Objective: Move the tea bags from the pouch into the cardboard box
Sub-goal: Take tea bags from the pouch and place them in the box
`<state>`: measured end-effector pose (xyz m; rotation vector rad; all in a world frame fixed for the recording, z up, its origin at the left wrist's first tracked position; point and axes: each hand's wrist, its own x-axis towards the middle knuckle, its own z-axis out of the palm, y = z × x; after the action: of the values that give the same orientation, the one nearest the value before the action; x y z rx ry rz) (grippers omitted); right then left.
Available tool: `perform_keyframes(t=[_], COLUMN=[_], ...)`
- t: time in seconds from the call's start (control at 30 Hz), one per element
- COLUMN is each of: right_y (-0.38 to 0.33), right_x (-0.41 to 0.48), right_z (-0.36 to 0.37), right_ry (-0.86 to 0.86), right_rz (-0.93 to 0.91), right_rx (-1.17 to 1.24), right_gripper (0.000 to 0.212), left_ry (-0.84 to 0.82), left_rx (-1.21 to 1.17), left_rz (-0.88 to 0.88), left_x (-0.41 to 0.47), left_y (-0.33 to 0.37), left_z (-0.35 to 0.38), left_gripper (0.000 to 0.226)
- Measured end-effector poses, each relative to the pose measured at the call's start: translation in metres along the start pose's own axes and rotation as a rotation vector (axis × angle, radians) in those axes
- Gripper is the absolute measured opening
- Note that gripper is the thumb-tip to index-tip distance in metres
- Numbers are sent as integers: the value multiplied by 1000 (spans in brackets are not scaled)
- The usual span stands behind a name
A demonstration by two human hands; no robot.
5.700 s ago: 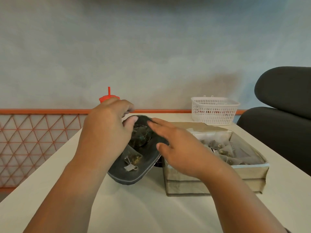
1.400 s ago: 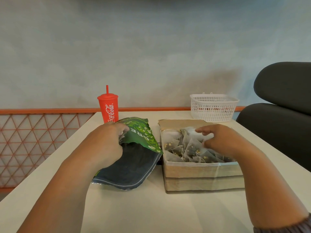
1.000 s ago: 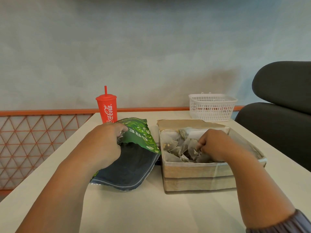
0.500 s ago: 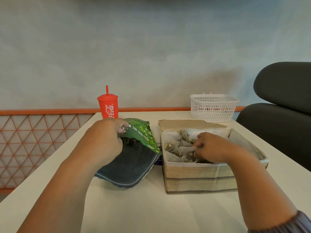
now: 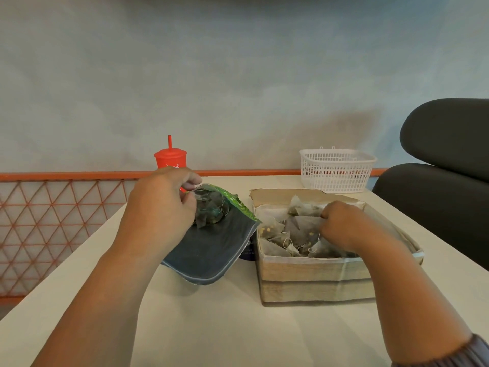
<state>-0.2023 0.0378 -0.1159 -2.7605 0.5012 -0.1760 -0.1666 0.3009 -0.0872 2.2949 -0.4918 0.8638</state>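
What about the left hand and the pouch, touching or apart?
Touching. In the head view the left hand pinches the open top edge of the pouch, no gap between them.

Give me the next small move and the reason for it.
Probably lift the right hand out of the cardboard box and reach into the pouch for more. The left hand holds the pouch mouth open, tea bags show inside it, and the right hand sits curled among the bags in the box.
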Motion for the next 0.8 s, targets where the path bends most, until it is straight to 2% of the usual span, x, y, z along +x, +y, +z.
perform_keyframes(t=[0.07, 0.2, 0.27, 0.47, 0.53, 0.63, 0.73, 0.8], right_y=[0, -1, -3, -24, -38, -62, -77, -81], right_x=[0, -2, -6, -23, -34, -53, -61, -61], right_z=[-1, 3, 0, -25, -29, -30, -21, -15], right_ry=[36, -87, -86, 207, 228, 142, 94, 104], right_rz=[7, -63, -109, -311, -421, -594, -663, -676], right_rx=[50, -18, -8, 318, 481, 639, 471, 320], right_gripper=[12, 14, 19, 27, 26, 27, 23, 37], left_ry=[3, 33, 76, 205, 235, 259, 284, 309], left_rx=[-5, -12, -30, -97, -79, -56, -52, -46], left_rz=[8, 23, 43, 97, 155, 205, 243, 268], left_x=[0, 0, 0, -2, -3, -4, -4, -4], left_y=[0, 3, 4, 9, 11, 11, 11, 11], left_z=[-1, -2, -2, -5, -5, -5, -5, -5], left_gripper=[23, 20, 17, 10, 10, 11, 11, 12])
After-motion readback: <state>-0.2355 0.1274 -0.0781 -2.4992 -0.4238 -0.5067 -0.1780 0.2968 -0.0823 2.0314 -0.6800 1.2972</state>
